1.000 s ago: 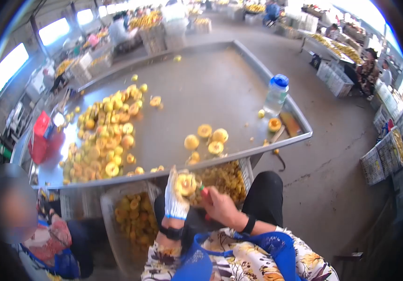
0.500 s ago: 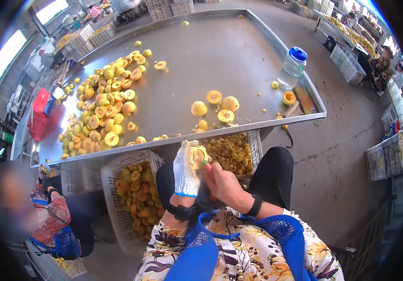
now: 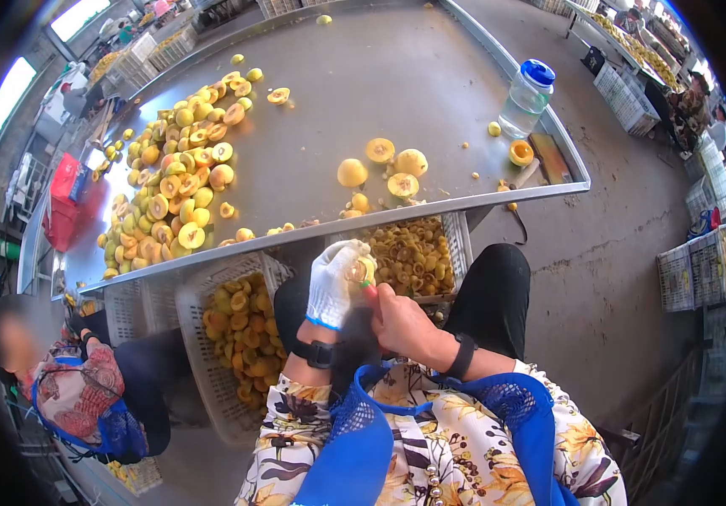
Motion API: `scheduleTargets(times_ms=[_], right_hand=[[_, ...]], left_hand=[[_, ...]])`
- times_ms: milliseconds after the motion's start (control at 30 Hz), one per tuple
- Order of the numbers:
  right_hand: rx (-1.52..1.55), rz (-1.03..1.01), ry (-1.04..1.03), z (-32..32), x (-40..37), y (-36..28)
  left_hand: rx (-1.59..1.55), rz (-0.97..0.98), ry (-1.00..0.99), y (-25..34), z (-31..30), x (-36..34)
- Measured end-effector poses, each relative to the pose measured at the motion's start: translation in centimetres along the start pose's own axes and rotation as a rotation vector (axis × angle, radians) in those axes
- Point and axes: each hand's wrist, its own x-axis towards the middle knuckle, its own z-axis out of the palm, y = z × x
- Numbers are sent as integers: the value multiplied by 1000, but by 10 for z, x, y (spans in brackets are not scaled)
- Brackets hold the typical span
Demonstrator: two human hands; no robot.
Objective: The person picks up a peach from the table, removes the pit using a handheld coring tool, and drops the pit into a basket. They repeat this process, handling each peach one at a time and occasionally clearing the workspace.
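My left hand (image 3: 330,285), in a white knitted glove, is closed around a yellow peach half (image 3: 361,268) just in front of the table edge. My bare right hand (image 3: 407,322) grips a small red-handled tool (image 3: 370,292) with a green band. Its working end meets the peach half, and the tip is hidden in the flesh. Beneath my hands stands a crate full of hollowed yellow peach halves (image 3: 413,261). On the table beyond them lie a few peaches, some whole-looking and some cut (image 3: 403,185).
A metal table (image 3: 321,110) with a raised rim carries a heap of cut peaches (image 3: 173,185) and a water bottle (image 3: 526,99). Beside my left leg stands a white crate (image 3: 197,354) of peach pieces. A co-worker (image 3: 84,379) sits at the left.
The view has shifted slightly. My left hand has turned the peach half and closed further around it, and the tool's end has moved against its cut side.
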Motion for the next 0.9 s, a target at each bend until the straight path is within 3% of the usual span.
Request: scheduleTargets(times_ms=[100,300,500,600,700,800,900], right_hand=[[-61,-26,-39,2,1,7],[5,-91,1,3,15,30],[79,-34,-1,6,15,30],[64,-43,6,9,17,35],[133,-22,32,19,15,35],[199,45,80,26,13,25],[440,310,-112,3,6,-11]], left_hand=[[201,-106,-188,5,-18,7],[-148,-256,-66,-18,-27,23],[-91,-202,67,-21,-16,21],[-216,-198,197,-26,-5,22],[-159,-80,280,-34,3,18],[-44,39,293,-40,4,19],[16,106,285,-40,3,17]])
